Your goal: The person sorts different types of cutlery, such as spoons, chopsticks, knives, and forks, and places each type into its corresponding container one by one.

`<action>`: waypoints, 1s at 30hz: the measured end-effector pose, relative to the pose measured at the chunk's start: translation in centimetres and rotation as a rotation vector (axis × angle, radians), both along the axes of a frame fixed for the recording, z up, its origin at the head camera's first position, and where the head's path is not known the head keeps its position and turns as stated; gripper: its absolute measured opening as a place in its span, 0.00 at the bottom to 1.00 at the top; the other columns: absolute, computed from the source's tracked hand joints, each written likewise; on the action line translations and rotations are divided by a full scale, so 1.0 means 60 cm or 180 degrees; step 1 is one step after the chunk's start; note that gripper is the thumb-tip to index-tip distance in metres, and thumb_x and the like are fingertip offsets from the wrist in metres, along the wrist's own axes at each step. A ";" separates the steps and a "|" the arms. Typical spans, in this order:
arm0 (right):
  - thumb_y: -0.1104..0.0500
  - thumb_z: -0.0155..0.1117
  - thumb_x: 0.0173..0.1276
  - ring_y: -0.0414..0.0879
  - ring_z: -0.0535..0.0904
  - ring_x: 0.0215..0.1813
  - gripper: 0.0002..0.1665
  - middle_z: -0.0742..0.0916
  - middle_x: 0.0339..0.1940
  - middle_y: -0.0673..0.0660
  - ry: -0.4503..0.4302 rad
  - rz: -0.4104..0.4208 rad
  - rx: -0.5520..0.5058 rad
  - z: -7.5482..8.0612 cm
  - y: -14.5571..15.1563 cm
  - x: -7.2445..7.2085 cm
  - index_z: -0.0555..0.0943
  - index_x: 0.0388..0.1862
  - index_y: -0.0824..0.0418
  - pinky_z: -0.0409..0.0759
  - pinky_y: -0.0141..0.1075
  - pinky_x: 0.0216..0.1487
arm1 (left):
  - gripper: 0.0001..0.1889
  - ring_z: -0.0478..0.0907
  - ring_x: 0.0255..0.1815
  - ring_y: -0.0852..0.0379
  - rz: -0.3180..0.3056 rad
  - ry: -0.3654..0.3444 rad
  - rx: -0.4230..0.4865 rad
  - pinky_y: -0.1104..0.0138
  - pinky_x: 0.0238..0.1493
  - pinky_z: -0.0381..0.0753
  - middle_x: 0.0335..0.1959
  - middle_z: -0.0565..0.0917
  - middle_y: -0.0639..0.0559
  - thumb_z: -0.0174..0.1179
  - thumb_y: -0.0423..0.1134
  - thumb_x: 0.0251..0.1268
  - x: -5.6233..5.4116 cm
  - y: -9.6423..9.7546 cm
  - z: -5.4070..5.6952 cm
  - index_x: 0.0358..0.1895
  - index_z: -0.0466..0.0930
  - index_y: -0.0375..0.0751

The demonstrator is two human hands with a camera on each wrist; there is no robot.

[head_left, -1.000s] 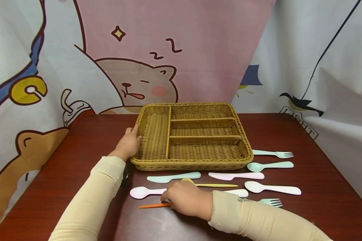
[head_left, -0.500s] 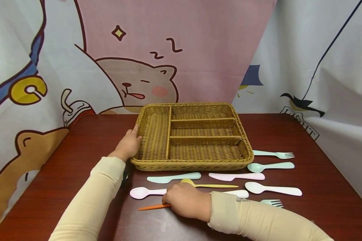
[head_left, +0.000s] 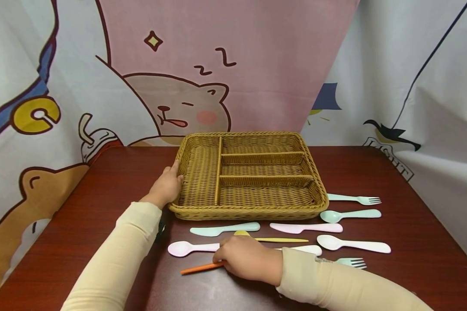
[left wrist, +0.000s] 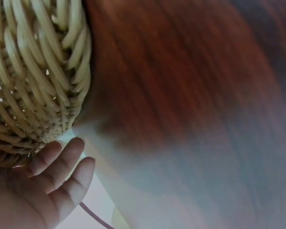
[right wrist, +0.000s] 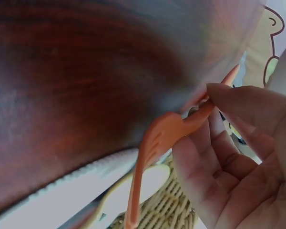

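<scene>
My right hand [head_left: 253,259] pinches an orange fork [head_left: 202,268] between thumb and fingers, low over the front of the table. In the right wrist view the fork's [right wrist: 164,136] tines point down and its handle passes through the fingers. My left hand [head_left: 166,186] rests against the left side of the brown wicker basket [head_left: 249,213]. In the left wrist view its fingers [left wrist: 69,183] extend loosely beside the weave. A yellow spoon [head_left: 280,239], a pink spoon [head_left: 180,249] and a white piece [head_left: 312,249], partly hidden, lie about the right hand.
The basket has several compartments. A mint knife [head_left: 214,230] and pink knife [head_left: 305,227] lie before it. To the right are a mint spoon [head_left: 350,215], a white spoon [head_left: 354,244], and two mint forks [head_left: 367,200], one partly behind the right sleeve [head_left: 327,276].
The orange fork has tilted, its left end now nearer the table's front, and my right hand has shifted slightly right with it. The left hand and basket stay put.
</scene>
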State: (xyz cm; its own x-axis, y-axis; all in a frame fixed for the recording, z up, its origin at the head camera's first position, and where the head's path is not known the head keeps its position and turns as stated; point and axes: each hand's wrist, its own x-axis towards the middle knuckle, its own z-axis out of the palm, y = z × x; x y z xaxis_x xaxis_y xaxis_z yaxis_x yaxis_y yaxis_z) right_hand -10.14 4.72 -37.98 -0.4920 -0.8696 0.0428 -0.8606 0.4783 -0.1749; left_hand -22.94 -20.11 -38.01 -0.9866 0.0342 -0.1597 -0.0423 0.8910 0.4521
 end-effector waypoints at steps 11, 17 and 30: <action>0.64 0.70 0.58 0.34 0.79 0.35 0.12 0.85 0.33 0.44 -0.0208 -0.0171 -0.0355 0.043 0.035 -0.009 0.89 0.40 0.51 0.77 0.28 0.33 | 0.32 0.63 0.68 0.33 0.0024 0.0064 0.0052 0.44 0.66 0.64 0.72 0.53 0.29 0.36 0.40 0.80 0.003 -0.003 -0.004 0.78 0.34 0.39; 0.66 0.68 0.58 0.33 0.72 0.28 0.13 0.83 0.30 0.45 -0.0422 -0.0391 -0.0523 0.072 0.061 -0.026 0.89 0.40 0.51 0.72 0.27 0.28 | 0.32 0.62 0.68 0.33 -0.0017 0.0029 0.0097 0.44 0.66 0.63 0.73 0.51 0.28 0.35 0.40 0.80 0.002 -0.002 0.000 0.78 0.33 0.39; 0.68 0.67 0.59 0.35 0.74 0.29 0.14 0.85 0.35 0.46 -0.0366 -0.0629 -0.0707 0.115 0.121 -0.080 0.88 0.42 0.54 0.73 0.28 0.30 | 0.31 0.60 0.69 0.33 -0.0041 0.0064 0.0115 0.44 0.67 0.62 0.72 0.52 0.28 0.35 0.40 0.80 0.005 -0.001 0.000 0.78 0.33 0.38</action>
